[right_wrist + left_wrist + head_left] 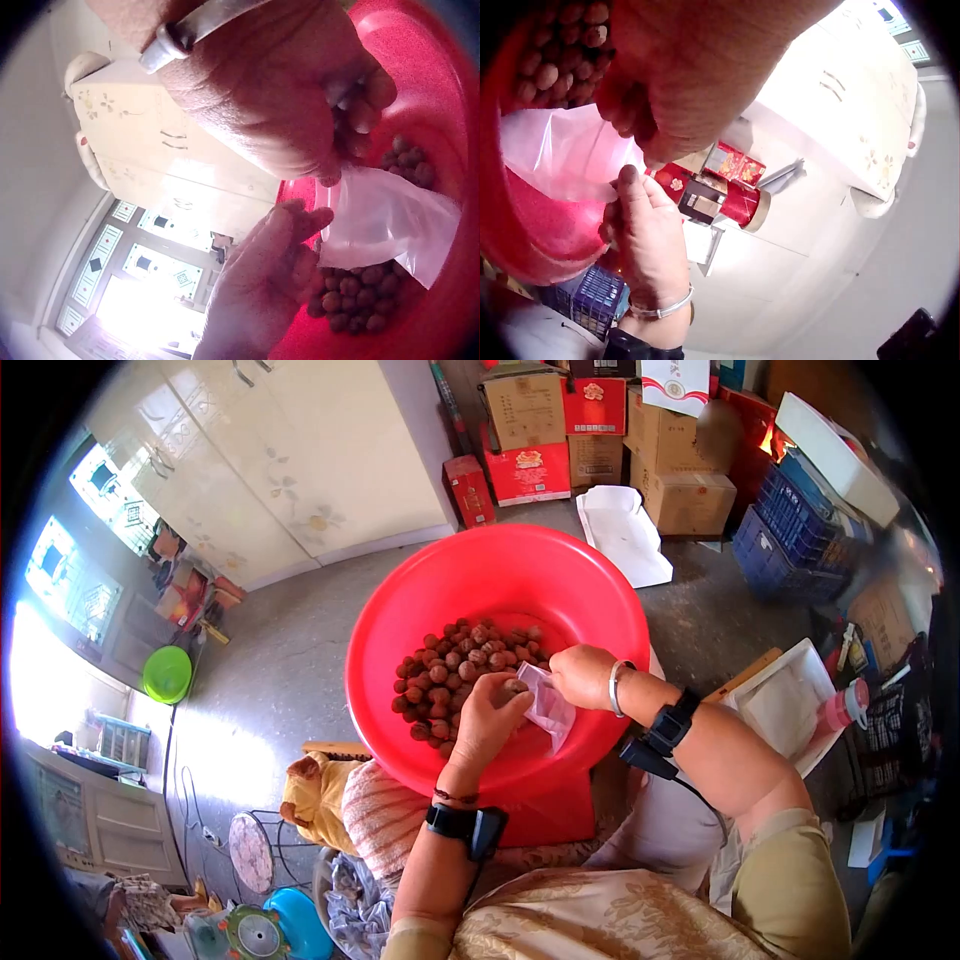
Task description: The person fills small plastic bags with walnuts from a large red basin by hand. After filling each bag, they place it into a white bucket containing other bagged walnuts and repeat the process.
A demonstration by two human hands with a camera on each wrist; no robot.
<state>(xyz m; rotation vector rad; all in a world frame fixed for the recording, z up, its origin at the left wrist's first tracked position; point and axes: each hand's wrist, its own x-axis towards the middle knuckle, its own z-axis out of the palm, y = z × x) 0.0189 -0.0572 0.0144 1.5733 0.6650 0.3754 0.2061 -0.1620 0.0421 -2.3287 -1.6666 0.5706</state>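
Note:
A large red basin [470,565] stands in front of the person, with a heap of brown walnuts [440,685] on its floor. Over the heap, the right hand [585,678] pinches the rim of a small clear plastic bag [550,718], which hangs down inside the basin. At the bag's mouth is the left hand [487,715], its fingers curled around a walnut [515,686]. In the right wrist view the left hand's fingertips [319,219] lie right at the bag's edge. The left hand's palm side is mostly hidden in the left wrist view.
Stacked cardboard boxes [690,445] and a white foam tray [622,540] are beyond the basin. Blue crates [790,545] stand at the far right, near a white box lid [790,700]. A green basin [167,674] sits on the floor at left.

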